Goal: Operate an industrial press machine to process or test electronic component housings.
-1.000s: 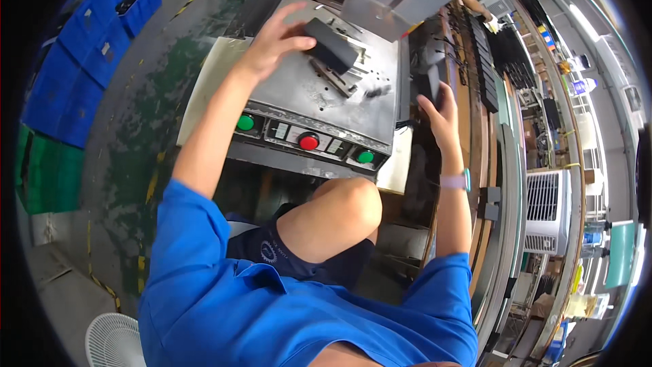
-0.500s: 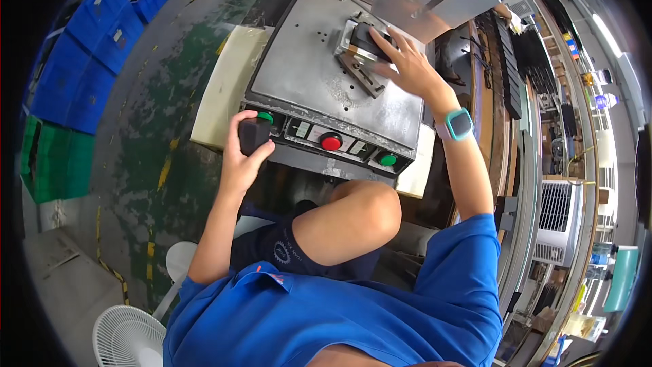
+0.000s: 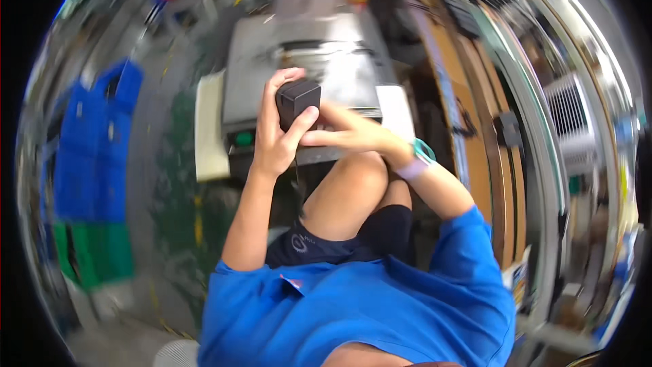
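Observation:
My left hand point(image 3: 275, 146) grips a black box-shaped part point(image 3: 299, 102), fingers along its far left side and thumb on its near right side. Close beside it on the right is my right hand point(image 3: 363, 132), its thumb stretched toward the left hand. The right fingertips go out of sight behind the part, so I cannot tell whether they hold it. Both hands are above the front edge of a grey metal machine top point(image 3: 248, 47). A fixture point(image 3: 316, 51) on that top is smeared by motion. A green button point(image 3: 244, 138) shows on the machine's front, left of my hands.
Blue bins point(image 3: 88, 156) stand on the floor at left, with a green bin point(image 3: 98, 251) nearer. A long bench with brown edges point(image 3: 479, 95) runs along the right. Part of a white fan point(image 3: 178, 353) shows at the lower left. My knees are below the machine's front.
My right hand has left the fixture and come back to the left hand. The left hand has lifted the black part away from the green button, up and rightward. The head view has shifted.

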